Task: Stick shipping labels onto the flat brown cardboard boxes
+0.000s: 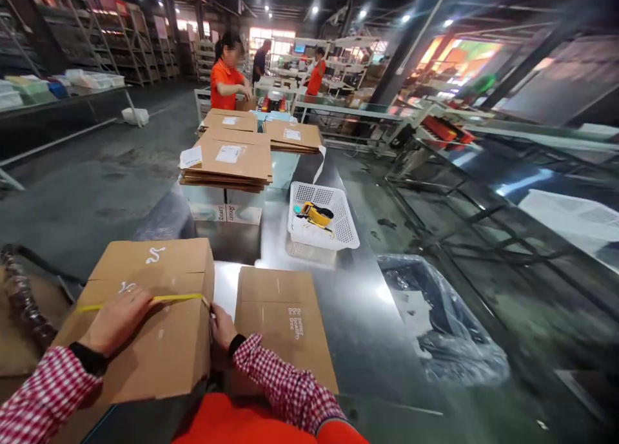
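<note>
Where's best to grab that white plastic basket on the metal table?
Probably by the rim, at the left and right sides of the white basket, coming from the near end. Its open top faces up and the rim stands above the tabletop, so it looks easy to hook; keep it level for the yellow item inside.

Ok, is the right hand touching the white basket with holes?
Apart. The head view shows the right hand well short of the white perforated basket, with bare shiny metal table showing between them.
</note>
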A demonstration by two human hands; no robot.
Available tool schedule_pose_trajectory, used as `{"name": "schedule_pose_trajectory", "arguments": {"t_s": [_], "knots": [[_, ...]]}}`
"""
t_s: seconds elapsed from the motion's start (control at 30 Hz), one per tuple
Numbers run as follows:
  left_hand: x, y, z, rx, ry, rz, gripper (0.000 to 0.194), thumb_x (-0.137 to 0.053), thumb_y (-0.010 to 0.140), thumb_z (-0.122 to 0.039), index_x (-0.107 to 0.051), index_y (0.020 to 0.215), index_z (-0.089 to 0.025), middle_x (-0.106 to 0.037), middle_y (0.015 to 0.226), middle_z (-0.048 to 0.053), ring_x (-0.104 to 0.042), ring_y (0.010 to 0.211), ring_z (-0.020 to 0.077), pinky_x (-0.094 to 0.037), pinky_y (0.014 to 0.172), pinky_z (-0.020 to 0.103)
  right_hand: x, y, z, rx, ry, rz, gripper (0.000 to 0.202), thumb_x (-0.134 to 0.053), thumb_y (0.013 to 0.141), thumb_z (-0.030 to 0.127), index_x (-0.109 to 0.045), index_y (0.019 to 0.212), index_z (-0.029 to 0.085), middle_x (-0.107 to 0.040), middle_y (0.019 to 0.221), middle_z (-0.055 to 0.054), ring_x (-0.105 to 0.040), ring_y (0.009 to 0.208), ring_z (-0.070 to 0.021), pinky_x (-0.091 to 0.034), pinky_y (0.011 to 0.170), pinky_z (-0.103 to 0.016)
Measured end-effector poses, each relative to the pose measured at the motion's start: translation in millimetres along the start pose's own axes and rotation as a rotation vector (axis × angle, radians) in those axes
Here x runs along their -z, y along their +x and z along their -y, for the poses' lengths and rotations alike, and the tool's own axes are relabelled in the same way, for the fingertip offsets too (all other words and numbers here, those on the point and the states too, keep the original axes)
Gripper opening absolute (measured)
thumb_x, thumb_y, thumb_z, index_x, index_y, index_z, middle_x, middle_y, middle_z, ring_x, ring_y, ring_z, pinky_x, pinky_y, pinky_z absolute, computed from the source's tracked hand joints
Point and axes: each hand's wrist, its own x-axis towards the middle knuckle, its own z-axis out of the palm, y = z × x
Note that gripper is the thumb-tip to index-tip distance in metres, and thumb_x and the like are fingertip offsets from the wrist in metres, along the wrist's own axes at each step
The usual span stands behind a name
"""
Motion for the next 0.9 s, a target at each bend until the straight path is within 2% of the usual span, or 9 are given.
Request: {"name": "schedule_pose_trajectory", "arguments": {"t_s": [0.13, 0.33, 0.47, 0.53, 0.6, 0.7, 0.8, 0.9], "knots": [[2.1, 1, 0, 0.067, 0.013, 0.054, 0.046, -0.032, 0.094, -0.050, -0.060, 0.073, -0.020, -0.059, 0.069, 0.005, -0.059, 0.065, 0.0222, -0.040, 0.062, 0.032, -9, -15, -9, -0.018, -0.002, -0.040, 0.030, -0.047, 0.083, 0.011, -0.061, 0.109, 0.018, -0.067, 0.105, -0.008, -0.062, 0.099, -0.0205, -0.049, 0.090, -0.035], [7.1, 8, -2, 0.087, 0.101, 0.129, 0.048, -0.028, 0.093, -0.052, -0.057, 0.069, -0.022, -0.058, 0.068, 0.006, -0.057, 0.067, 0.0260, -0.041, 0.064, 0.036, 0, 0, -15, 0.020, -0.052, -0.025, 0.008, -0.053, 0.082, 0.014, -0.059, 0.085, 0.019, -0.063, 0.088, -0.003, -0.058, 0.084, -0.0157, -0.047, 0.078, -0.027], [12.3, 4, -6, 0.091, 0.147, 0.187, 0.049, -0.028, 0.092, -0.056, -0.060, 0.080, -0.020, -0.060, 0.076, 0.008, -0.059, 0.074, 0.0285, -0.043, 0.067, 0.039, 2, 9, -16, 0.010, -0.109, -0.043, 0.013, -0.044, 0.088, 0.016, -0.054, 0.096, 0.018, -0.056, 0.074, -0.001, -0.053, 0.071, -0.0157, -0.045, 0.071, -0.029], [14.1, 0, -9, 0.111, 0.130, 0.188, 0.048, -0.030, 0.092, -0.054, -0.062, 0.092, -0.020, -0.062, 0.084, 0.010, -0.060, 0.080, 0.0296, -0.045, 0.070, 0.039, 1, 11, -15, 0.022, -0.129, -0.038, 0.019, -0.042, 0.087, 0.012, -0.052, 0.102, 0.017, -0.055, 0.075, -0.001, -0.053, 0.072, -0.0162, -0.045, 0.071, -0.030], [15.2, -3, -12, 0.146, 0.113, 0.182, 0.048, -0.029, 0.093, -0.052, -0.063, 0.102, -0.019, -0.064, 0.091, 0.011, -0.060, 0.087, 0.0307, -0.046, 0.074, 0.040, 1, 11, -12, 0.060, -0.139, -0.016, 0.025, -0.045, 0.082, 0.007, -0.052, 0.104, 0.017, -0.057, 0.085, -0.003, -0.054, 0.080, -0.0164, -0.044, 0.077, -0.030], [15.6, -3, -20, 0.193, 0.086, 0.167, 0.048, -0.026, 0.094, -0.048, -0.062, 0.104, -0.018, -0.064, 0.094, 0.012, -0.059, 0.093, 0.0309, -0.046, 0.080, 0.043, 2, 12, -8, 0.114, -0.149, 0.012, 0.025, -0.052, 0.077, 0.004, -0.054, 0.098, 0.017, -0.057, 0.099, -0.005, -0.053, 0.092, -0.0165, -0.042, 0.085, -0.029], [14.2, 8, -33, 0.186, 0.033, 0.123, 0.043, -0.029, 0.094, -0.047, -0.061, 0.101, -0.018, -0.066, 0.095, 0.010, -0.059, 0.093, 0.0287, -0.045, 0.084, 0.042, 9, 15, -7, 0.162, -0.162, 0.068, 0.011, -0.055, 0.081, 0.010, -0.057, 0.087, 0.019, -0.058, 0.090, -0.002, -0.054, 0.088, -0.0160, -0.042, 0.082, -0.028], [10.5, 31, -57, 0.131, 0.000, 0.096, 0.038, -0.033, 0.095, -0.041, -0.061, 0.103, -0.016, -0.067, 0.100, 0.012, -0.059, 0.094, 0.0279, -0.046, 0.083, 0.040, 17, 16, -7, 0.197, -0.179, 0.120, 0.005, -0.057, 0.083, 0.015, -0.058, 0.083, 0.020, -0.058, 0.084, 0.000, -0.054, 0.082, -0.0156, -0.042, 0.077, -0.026]]}}
